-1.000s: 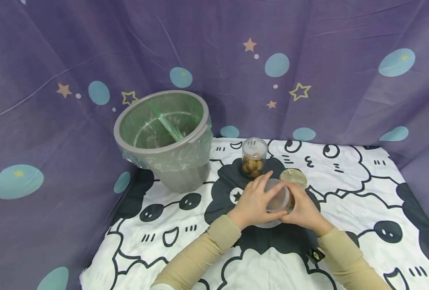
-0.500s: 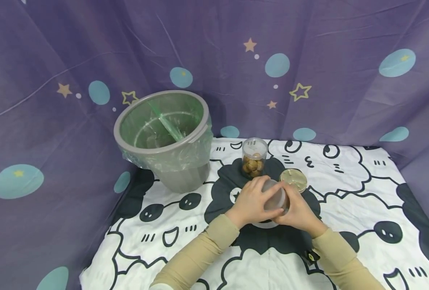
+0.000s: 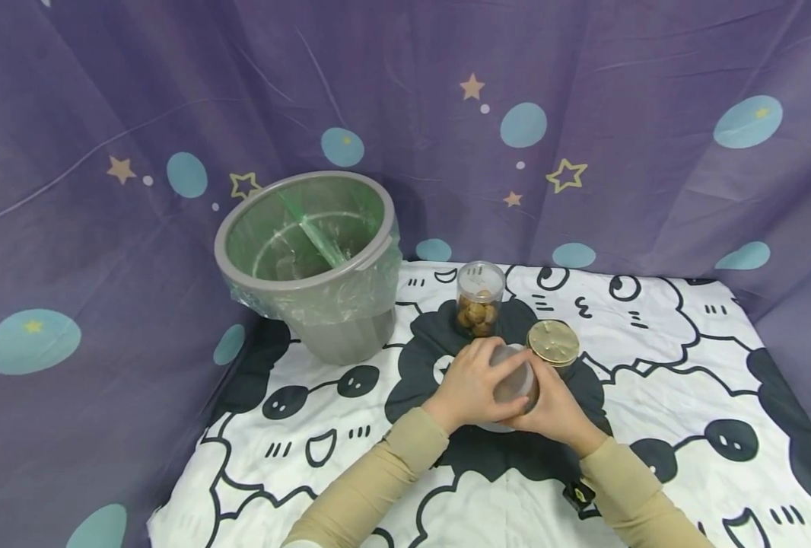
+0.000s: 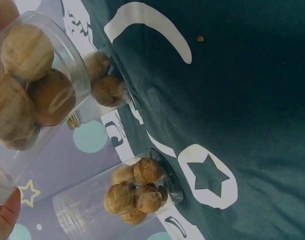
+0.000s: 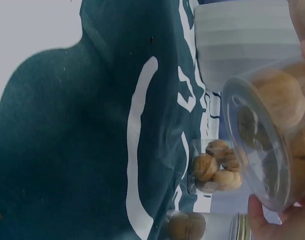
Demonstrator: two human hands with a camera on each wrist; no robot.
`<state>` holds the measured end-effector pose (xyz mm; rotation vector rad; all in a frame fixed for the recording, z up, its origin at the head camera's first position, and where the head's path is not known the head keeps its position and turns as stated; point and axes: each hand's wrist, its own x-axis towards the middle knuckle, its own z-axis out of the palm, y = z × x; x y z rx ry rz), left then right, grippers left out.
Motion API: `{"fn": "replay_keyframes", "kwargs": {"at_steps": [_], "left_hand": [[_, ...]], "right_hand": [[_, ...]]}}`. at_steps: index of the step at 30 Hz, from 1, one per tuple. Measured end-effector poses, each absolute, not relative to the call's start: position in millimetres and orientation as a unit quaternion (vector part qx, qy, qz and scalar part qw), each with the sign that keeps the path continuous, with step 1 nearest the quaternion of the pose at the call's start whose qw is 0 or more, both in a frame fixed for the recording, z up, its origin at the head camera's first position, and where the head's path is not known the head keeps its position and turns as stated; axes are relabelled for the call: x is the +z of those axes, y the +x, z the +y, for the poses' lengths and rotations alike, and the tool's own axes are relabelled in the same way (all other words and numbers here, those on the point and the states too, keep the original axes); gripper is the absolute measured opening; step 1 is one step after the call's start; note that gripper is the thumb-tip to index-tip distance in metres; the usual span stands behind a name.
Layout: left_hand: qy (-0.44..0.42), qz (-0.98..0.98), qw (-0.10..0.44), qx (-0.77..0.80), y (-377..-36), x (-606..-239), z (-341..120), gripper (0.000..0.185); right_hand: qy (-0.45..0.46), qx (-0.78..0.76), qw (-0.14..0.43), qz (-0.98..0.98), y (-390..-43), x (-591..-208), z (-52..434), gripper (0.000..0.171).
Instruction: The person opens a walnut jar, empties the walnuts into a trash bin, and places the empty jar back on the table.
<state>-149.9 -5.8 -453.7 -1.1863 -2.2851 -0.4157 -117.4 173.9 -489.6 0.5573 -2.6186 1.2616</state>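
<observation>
Purple cloth with stars and teal dots [image 3: 583, 91] hangs all round the back and sides, and the counter [image 3: 686, 358] is covered in a black-and-white cartoon sheep print. Both hands meet near the middle of it, over the big dark sheep patch.

The clear jar of walnuts [image 3: 513, 380] is held between them, lifted a bit off the cloth and tipped over, so its long axis runs roughly level, left to right from the head view. The left hand [image 3: 470, 384] has its fingers curled over the lidded end, and the right hand [image 3: 549, 399] wraps the body from the other side. In the right wrist view you can see the flat clear bottom [image 5: 260, 145] with the nuts pressed against it, and a white lid [image 5: 242, 40] lying on the cloth underneath.

Just behind the hands sits a gold-lidded jar [image 3: 553, 342], pretty much touching distance. A bit further back is a second clear jar of walnuts [image 3: 479, 298], upright. The grey bin with a green liner [image 3: 310, 259] stands at the back left, well apart from the jars.

Plenty of open cloth to the right and on the near side of the hands; the counter's left edge drops off near the bin.
</observation>
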Motion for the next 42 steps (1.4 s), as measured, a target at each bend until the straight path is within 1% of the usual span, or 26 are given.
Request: {"fn": "replay_keyframes", "kwargs": {"at_steps": [5, 11, 18, 20, 26, 30, 33, 37, 42], "left_hand": [[-0.433, -0.851, 0.264, -0.135, -151.0, -452.4, -7.3, 0.058], [-0.425, -0.860, 0.251, -0.131, -151.8, -451.3, -7.2, 0.055], [-0.408, -0.867, 0.253, -0.133, -150.1, -455.7, -5.3, 0.053], [-0.392, -0.874, 0.252, -0.138, -148.9, -457.8, -3.7, 0.051], [-0.323, -0.893, 0.263, -0.170, -147.3, -461.6, -0.2, 0.054], [-0.316, -0.893, 0.265, -0.178, -148.4, -457.9, -1.7, 0.056], [-0.323, -0.900, 0.236, -0.170, -147.3, -453.6, -4.6, 0.060], [-0.340, -0.906, 0.181, -0.177, -145.2, -446.6, -11.1, 0.067], [-0.402, -0.886, 0.129, -0.192, -147.1, -441.2, -20.8, 0.070]], "right_hand": [[0.181, 0.423, 0.104, -0.882, -117.7, -490.6, 168.8, 0.097], [0.173, 0.424, 0.101, -0.883, -117.4, -490.1, 166.3, 0.098], [0.169, 0.422, 0.116, -0.883, -115.7, -493.2, 164.9, 0.097], [0.167, 0.411, 0.133, -0.886, -115.3, -495.1, 163.9, 0.097], [0.178, 0.348, 0.222, -0.893, -121.3, -497.0, 158.0, 0.091], [0.181, 0.343, 0.241, -0.890, -124.1, -493.6, 156.5, 0.091], [0.180, 0.338, 0.240, -0.892, -124.4, -491.5, 157.7, 0.092], [0.182, 0.336, 0.232, -0.895, -124.3, -489.7, 159.6, 0.092], [0.186, 0.335, 0.228, -0.895, -122.9, -490.1, 161.4, 0.091]]}}
